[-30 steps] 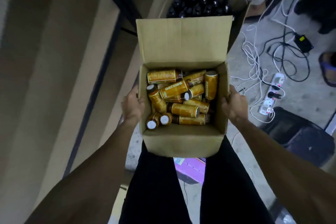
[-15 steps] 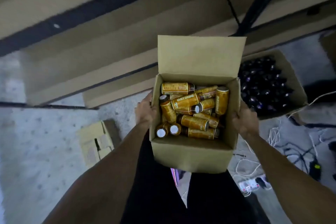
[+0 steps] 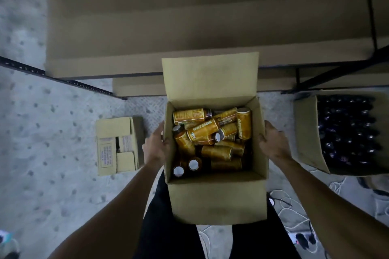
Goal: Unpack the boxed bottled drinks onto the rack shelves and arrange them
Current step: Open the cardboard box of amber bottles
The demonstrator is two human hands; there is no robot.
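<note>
Here's the cardboard box (image 3: 216,200), up off the floor (image 3: 42,153) and carried between 2 hands, right in front of the person's black trousers (image 3: 160,227). The left hand (image 3: 156,146) clasps the box's left wall, thumb hooked at the rim. The right hand (image 3: 273,143) grips the right wall the same way, thumb at the top edge. How the fingers lie lower down the walls, I cannot tell.

Inside the box sits a jumble of golden bottles (image 3: 203,130), lying across each other at all angles, a few showing pale round ends near the front left corner. The far flap stands up and open, leaning toward the rack shelves (image 3: 189,27), which run brown and bare across the top of the view, just beyond the box.

To the right, on the floor beside the rack's dark frame, a second box (image 3: 307,132) is packed with dark bottles (image 3: 347,128) in tight rows. To the left, well apart from the hands, a small box (image 3: 117,145) rests on the floor with its flaps partly folded. White cables (image 3: 294,212) trail at lower right, near a power strip (image 3: 303,239).
</note>
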